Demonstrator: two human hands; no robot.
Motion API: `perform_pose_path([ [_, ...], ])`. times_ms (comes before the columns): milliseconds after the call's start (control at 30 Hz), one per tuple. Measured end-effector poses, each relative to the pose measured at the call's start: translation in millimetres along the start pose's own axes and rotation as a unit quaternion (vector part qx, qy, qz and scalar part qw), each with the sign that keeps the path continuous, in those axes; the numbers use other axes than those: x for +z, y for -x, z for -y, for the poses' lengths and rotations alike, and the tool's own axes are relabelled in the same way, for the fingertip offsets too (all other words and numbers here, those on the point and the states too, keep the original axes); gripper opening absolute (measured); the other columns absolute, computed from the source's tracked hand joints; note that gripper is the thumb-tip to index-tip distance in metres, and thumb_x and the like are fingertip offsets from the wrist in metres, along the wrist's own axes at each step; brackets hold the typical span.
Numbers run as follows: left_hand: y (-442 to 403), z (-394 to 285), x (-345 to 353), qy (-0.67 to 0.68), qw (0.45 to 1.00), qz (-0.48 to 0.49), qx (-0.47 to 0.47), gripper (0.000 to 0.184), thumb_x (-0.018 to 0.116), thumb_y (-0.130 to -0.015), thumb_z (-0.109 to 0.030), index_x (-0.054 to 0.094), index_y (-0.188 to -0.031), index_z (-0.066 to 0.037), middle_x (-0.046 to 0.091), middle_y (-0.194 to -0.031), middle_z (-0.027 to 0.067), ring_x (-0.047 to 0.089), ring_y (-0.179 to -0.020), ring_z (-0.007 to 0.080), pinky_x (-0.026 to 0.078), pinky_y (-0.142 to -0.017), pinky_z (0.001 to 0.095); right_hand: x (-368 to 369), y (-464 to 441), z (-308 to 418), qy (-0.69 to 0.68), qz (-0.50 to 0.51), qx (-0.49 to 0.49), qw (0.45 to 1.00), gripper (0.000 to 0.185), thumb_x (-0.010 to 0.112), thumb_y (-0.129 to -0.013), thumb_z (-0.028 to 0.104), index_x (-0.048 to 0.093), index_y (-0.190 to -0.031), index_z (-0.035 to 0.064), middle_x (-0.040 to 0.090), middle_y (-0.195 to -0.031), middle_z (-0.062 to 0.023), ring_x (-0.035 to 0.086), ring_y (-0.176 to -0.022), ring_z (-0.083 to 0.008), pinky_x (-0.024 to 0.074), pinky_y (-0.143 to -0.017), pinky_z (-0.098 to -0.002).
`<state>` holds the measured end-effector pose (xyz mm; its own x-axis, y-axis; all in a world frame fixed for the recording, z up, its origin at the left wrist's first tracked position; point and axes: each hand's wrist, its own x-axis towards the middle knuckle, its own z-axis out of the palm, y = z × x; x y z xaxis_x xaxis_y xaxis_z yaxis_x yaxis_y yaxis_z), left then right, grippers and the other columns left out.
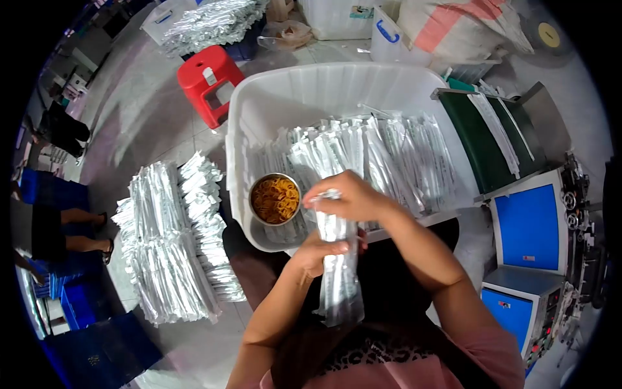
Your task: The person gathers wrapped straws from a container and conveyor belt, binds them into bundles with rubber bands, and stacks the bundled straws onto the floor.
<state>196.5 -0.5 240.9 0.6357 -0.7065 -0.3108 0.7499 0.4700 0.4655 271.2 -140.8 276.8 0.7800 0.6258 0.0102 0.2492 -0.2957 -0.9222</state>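
Note:
A bundle of long, thin silver-and-clear plastic packets [340, 285] stands upright in front of my body. My left hand [316, 254] is wrapped around its middle, thumb across the front. At the bundle's upper end, my right hand [353, 196] has its fingers curled over the packets; whether a rubber band is between them I cannot make out. Just left of that hand, a round metal bowl [253, 209] holds many orange-yellow rubber bands [277, 198]. It rests inside a large white plastic tub [337, 74], beside rows of similar loose packets [389, 155].
Stacked packet bundles [172, 253] lie on the floor at left, near a red stool [207, 71]. A green conveyor belt [476, 139] reaches the tub's right side, above a machine with blue panels [528, 223]. Blue bins [97, 350] and people's legs [84, 230] are far left.

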Motion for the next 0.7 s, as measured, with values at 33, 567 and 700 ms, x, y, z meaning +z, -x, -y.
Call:
perform_pose_path([
  [33, 1, -2, 1, -0.024, 0.998, -0.059, 0.015, 0.043, 0.072, -0.062, -0.003, 0.052, -0.100, 0.003, 0.059, -0.087, 0.0106, 0.059, -0.079, 0.0199, 0.048, -0.070, 0.0308, 8, -4, -1, -0.036, -0.026, 0.016, 0.999, 0.029, 0.057, -0.082, 0.025, 0.062, -0.097, 0.0015, 0.064, -0.093, -0.0101, 0.060, -0.088, -0.0163, 0.0457, -0.079, -0.0299],
  [567, 37, -11, -66, 0.145, 0.968, -0.109, 0.175, 0.045, 0.062, -0.059, -0.011, 0.049, -0.101, -0.002, 0.050, -0.074, 0.0041, 0.049, -0.068, 0.0182, 0.042, -0.071, 0.0330, 34, 15, -148, 0.242, -0.304, 0.428, 0.816, 0.046, 0.066, -0.071, 0.023, 0.050, -0.105, -0.0026, 0.059, -0.093, -0.0213, 0.055, -0.094, -0.0342, 0.0444, -0.078, -0.0395],
  [700, 38, -13, -66, 0.149, 0.969, -0.101, 0.171, 0.038, 0.061, -0.061, -0.009, 0.052, -0.097, -0.003, 0.057, -0.088, 0.0088, 0.052, -0.093, 0.0259, 0.042, -0.086, 0.0389, 21, 34, -199, 0.153, -0.331, 0.355, 0.861, 0.042, 0.057, -0.081, 0.017, 0.042, -0.114, -0.0045, 0.060, -0.081, -0.0142, 0.059, -0.063, -0.0203, 0.0469, -0.055, -0.0301],
])
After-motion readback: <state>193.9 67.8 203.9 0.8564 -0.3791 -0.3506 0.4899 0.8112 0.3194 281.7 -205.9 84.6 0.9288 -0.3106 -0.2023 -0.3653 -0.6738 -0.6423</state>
